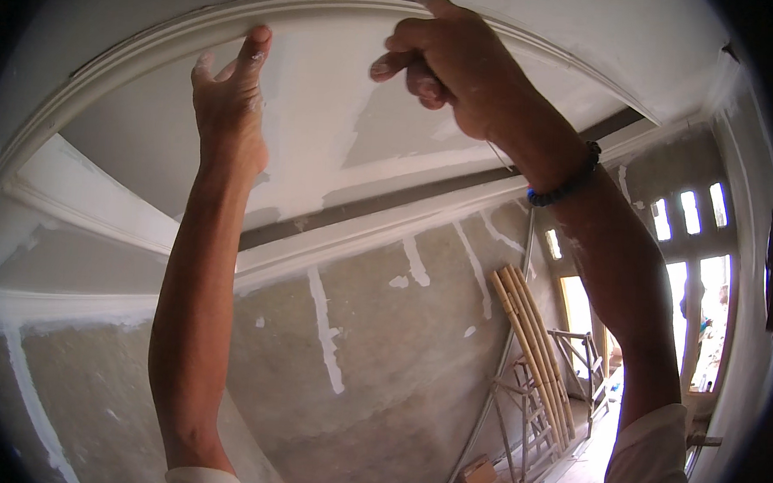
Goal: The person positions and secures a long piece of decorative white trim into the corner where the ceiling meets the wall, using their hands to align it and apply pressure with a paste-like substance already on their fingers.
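1. Raised forearms are seen nearest; the left hand is pressed, fingers apart, on the curved plaster moulding.
2. Right hand fingers are curled together at the moulding's upper edge, its long axis arching left to right overhead.

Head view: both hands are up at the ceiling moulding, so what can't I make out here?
- Right hand: its curled fingers hide whatever it may grip.
- Left hand: fingertip contact with the ceiling moulding is hard to judge from behind.
- Moulding ends: bent by the fisheye, the right one hidden behind the right wrist.
- Floor items by the bamboo poles: too small.
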Available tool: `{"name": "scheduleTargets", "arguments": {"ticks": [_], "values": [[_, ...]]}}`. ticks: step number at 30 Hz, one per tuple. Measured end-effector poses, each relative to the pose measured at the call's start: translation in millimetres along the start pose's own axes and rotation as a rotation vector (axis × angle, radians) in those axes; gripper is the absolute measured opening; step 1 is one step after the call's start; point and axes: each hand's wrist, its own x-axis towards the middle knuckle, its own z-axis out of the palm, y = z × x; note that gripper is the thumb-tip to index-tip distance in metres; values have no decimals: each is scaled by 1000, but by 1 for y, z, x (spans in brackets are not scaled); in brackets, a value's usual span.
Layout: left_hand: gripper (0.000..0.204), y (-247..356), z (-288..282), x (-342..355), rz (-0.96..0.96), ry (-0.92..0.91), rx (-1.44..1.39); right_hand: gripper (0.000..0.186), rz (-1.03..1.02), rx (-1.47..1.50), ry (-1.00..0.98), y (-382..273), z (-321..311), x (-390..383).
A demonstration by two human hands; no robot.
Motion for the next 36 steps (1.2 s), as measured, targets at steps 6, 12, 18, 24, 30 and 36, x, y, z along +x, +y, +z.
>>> {"name": "scheduleTargets", "arguments": {"ticks": [6, 12, 18, 24, 30, 36], "values": [[137, 2, -4, 0, 13, -21, 5, 76, -196, 71, -101, 4, 34, -5], [139, -5, -10, 9, 48, -16, -43, 67, -418, 420, -407, 31, 30, 11], [137, -10, -15, 9, 96, -11, 68, 68, -355, 572, -220, 78, -69, 1], [117, -14, -20, 12, 128, -62, 129, 66, -381, 463, 335, 123, -212, 1], [99, -25, -29, 18, 131, -108, 45, 67, -299, 220, 498, 135, -286, 8], [105, -23, -33, 16, 75, -37, 51, 69, -363, 133, 380, 139, -296, 20]]}}
